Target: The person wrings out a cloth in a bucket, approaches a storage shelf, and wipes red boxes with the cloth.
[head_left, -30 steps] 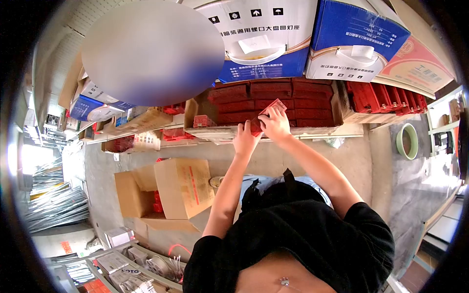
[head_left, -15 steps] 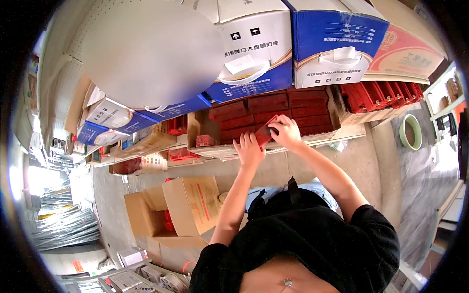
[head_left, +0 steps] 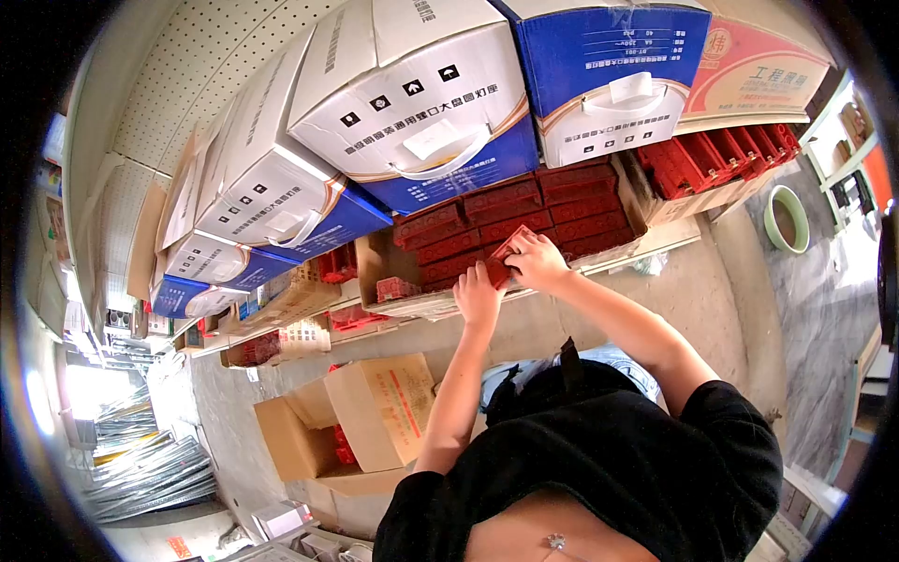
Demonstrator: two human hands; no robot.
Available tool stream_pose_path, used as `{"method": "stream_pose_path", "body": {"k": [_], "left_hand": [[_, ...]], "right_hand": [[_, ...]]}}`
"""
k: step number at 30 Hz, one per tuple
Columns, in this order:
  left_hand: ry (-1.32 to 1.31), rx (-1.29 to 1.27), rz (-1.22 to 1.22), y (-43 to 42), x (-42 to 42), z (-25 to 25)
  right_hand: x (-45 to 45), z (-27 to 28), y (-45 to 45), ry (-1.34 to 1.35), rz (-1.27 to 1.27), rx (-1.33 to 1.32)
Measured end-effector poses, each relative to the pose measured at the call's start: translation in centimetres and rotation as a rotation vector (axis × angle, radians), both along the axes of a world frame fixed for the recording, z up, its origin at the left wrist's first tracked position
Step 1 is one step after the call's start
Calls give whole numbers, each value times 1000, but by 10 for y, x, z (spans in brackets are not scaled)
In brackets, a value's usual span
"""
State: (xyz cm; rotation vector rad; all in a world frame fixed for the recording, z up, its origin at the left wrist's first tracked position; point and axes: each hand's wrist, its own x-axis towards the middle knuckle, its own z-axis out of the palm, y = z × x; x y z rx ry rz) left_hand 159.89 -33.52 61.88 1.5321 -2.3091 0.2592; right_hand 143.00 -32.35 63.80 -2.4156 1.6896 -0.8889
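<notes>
A red plastic box (head_left: 498, 270), of the kind used for wall switches, is between my hands at the front edge of an open carton (head_left: 611, 251). My right hand (head_left: 537, 262) grips its upper right part, with the fingers curled over it. My left hand (head_left: 479, 294) has its fingertips on the lower left end. Rows of similar red boxes (head_left: 510, 204) fill the carton just beyond my hands. A small, paler red piece (head_left: 397, 288) lies in the carton's near left corner.
White and blue printed cartons (head_left: 440, 150) stand above and behind the open carton. At right, another carton holds red boxes (head_left: 698, 164). An opened cardboard box (head_left: 389, 407) sits on the floor at left. A green basin (head_left: 787, 220) stands at far right.
The view has shifted, showing more of the upper cartons. Both hands stay on the red box, which has turned slightly, and my right hand's fingers now lie further over it.
</notes>
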Motion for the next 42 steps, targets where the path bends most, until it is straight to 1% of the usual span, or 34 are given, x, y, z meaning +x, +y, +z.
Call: {"method": "stream_pose_path", "body": {"k": [3,5,6,9,12,16,23,24,27,28,31,35,36,39,42], "left_hand": [[29,98,34,1,-2,2],[15,79,17,1,0,-1],[9,70,9,2,1,-2],[15,58,-32,3,4,-3],[59,21,-32,2,6,-7],[91,-69,-82,0,8,-9],[95,-27,-31,0,5,-12],[92,-8,-22,0,4,-7],[90,5,-7,-2,2,-2],[93,1,-5,-3,0,-1],[88,16,7,-3,0,-3],[90,4,-13,-2,2,-2],[85,-6,-8,-2,2,-4],[80,-26,-15,-3,3,-8],[92,-72,-35,-4,4,-11]], "right_hand": [[-6,0,5,-33,8,54],[-6,-4,4,-65,3,114],[-4,1,3,-73,-12,7],[7,0,-7,-106,-58,11],[15,3,-18,-63,-64,-59],[13,-4,-15,-112,-81,-90],[2,-9,13,-185,-75,8],[-1,-3,18,-180,-88,71],[-10,0,26,-118,-107,84],[-11,-3,25,-168,-138,149],[-11,1,16,-252,-215,172],[7,6,-4,-217,-199,95],[12,4,-9,-193,-138,33],[21,0,-14,-26,-99,-81],[20,2,-13,55,-107,-74]]}}
